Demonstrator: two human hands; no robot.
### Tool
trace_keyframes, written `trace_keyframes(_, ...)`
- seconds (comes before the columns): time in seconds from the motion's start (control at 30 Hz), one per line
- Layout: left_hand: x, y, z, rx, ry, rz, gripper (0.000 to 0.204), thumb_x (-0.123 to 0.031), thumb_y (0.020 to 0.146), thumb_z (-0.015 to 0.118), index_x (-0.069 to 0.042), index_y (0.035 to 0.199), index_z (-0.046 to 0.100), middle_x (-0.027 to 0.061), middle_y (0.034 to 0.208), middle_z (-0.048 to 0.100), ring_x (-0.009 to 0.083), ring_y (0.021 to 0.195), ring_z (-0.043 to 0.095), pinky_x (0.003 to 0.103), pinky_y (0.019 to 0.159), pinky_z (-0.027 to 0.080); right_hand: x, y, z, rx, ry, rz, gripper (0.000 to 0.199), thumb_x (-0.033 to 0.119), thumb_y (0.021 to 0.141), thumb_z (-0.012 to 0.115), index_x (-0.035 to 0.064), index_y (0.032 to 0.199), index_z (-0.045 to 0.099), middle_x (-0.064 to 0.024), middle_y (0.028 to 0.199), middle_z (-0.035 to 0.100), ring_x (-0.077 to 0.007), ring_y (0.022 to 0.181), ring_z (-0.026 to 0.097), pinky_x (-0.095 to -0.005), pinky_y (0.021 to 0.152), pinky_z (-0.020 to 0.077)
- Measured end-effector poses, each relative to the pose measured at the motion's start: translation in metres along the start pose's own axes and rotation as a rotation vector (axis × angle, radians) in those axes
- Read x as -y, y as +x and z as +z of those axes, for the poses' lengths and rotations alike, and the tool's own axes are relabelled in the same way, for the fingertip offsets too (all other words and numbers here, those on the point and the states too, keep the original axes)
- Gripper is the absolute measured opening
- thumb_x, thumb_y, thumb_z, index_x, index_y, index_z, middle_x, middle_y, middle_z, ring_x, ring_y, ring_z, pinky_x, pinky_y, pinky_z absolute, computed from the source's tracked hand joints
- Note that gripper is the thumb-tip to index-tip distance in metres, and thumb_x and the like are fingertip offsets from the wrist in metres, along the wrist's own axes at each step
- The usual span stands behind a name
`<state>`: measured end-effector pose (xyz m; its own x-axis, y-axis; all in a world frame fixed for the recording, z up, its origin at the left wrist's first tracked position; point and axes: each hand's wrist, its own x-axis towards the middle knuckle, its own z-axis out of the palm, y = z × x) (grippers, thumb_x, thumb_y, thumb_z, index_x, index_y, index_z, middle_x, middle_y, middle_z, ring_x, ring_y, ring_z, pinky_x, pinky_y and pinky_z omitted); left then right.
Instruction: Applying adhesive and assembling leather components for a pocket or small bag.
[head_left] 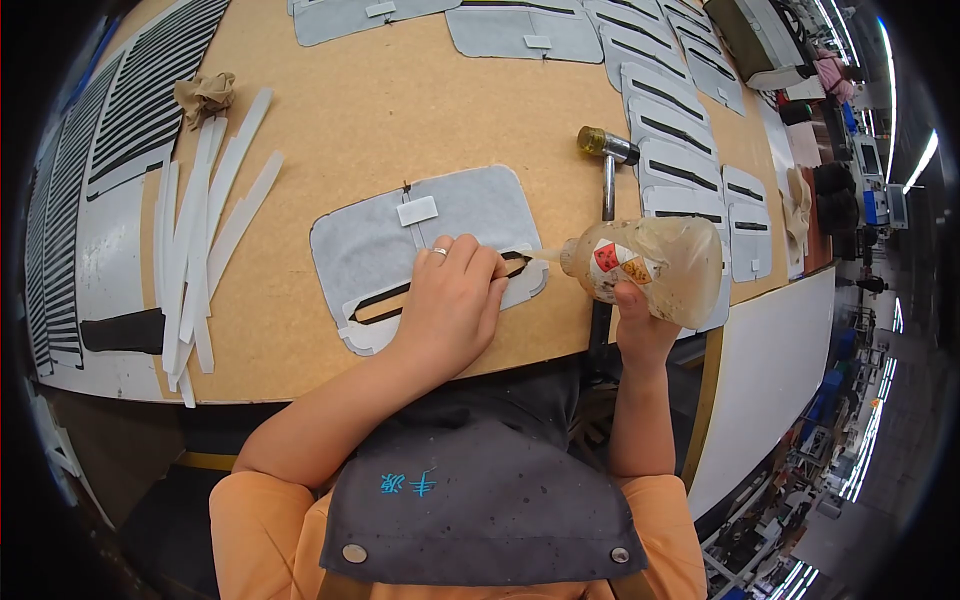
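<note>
A grey, round-cornered fabric panel (pixel 365 245) lies on the table before me. A small white rectangle (pixel 418 210) is fixed to it, and a black-edged slot (pixel 380 312) runs along its near side. My left hand (pixel 450 305) rests over the middle of that slot, its bent fingers closed at the edge and covering part of it. My right hand (pixel 645 325) grips a cloudy, stained squeeze bottle (pixel 688 262), tilted sideways. Its narrow nozzle (pixel 545 256) points left, with the tip at the slot's right end. Whether anything flows out is too small to tell.
A hammer (pixel 608 165) with a yellow-and-black head lies behind the bottle. Similar slotted panels (pixel 672 160) overlap in rows at right and far side. Long white strips (pixel 205 230), crumpled brown paper (pixel 205 97) and black strips on a white board (pixel 150 90) lie left.
</note>
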<state>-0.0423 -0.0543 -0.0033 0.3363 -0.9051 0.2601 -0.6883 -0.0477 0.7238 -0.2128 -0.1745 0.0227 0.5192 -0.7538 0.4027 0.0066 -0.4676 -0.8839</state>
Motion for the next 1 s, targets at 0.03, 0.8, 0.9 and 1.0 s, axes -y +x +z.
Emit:
trace_keyframes(0.03, 0.0, 0.0, -0.001, 0.014, 0.006, -0.006, 0.009, -0.004, 0.081, 0.062, -0.006, 0.085, 0.054, 0.0078, 0.083, 0.05, 0.0258, 0.081, 0.049, 0.038, 0.072, 0.035, 0.001, 0.0, -0.001, 0.001, 0.002, -0.001, 0.062, 0.019, 0.08, 0.079, -0.0005, 0.129, 0.046, -0.0096, 0.12, 0.058, -0.0209, 0.108, 0.058, -0.0348, 0.093, 0.0477)
trace_keyframes(0.8, 0.048, 0.01, -0.111, 0.064, -0.209, -0.352, 0.009, -0.01, 0.091, 0.057, -0.001, 0.093, 0.055, 0.0082, 0.089, 0.057, 0.0196, 0.076, 0.056, 0.03, 0.067, 0.045, 0.016, 0.029, -0.032, -0.343, 1.219, 0.466, 0.055, 0.048, 0.089, 0.062, 0.0076, 0.124, 0.049, -0.0156, 0.119, 0.058, -0.0165, 0.065, 0.056, -0.0265, 0.054, 0.0472)
trace_keyframes(0.9, 0.029, -0.027, -0.119, -0.105, -0.759, -0.501, 0.013, -0.01, 0.098, 0.05, 0.0, 0.107, 0.051, 0.0042, 0.092, 0.056, 0.0122, 0.072, 0.057, 0.027, 0.067, 0.047, -0.002, 0.022, -0.029, -0.418, 0.995, 0.443, 0.054, 0.048, 0.09, 0.06, 0.007, 0.122, 0.05, -0.0126, 0.113, 0.062, -0.0181, 0.071, 0.063, -0.0283, 0.056, 0.0502)
trace_keyframes(1.0, 0.011, -0.079, -0.106, 0.086, -0.849, -0.893, 0.026, -0.015, 0.1, 0.047, 0.004, 0.118, 0.045, 0.0125, 0.098, 0.061, 0.0172, 0.075, 0.065, 0.027, 0.069, 0.054, -0.004, 0.02, -0.02, -0.281, 0.846, 0.461, 0.053, 0.048, 0.09, 0.06, 0.006, 0.121, 0.051, -0.0098, 0.105, 0.065, -0.0189, 0.073, 0.065, -0.0305, 0.054, 0.0518)
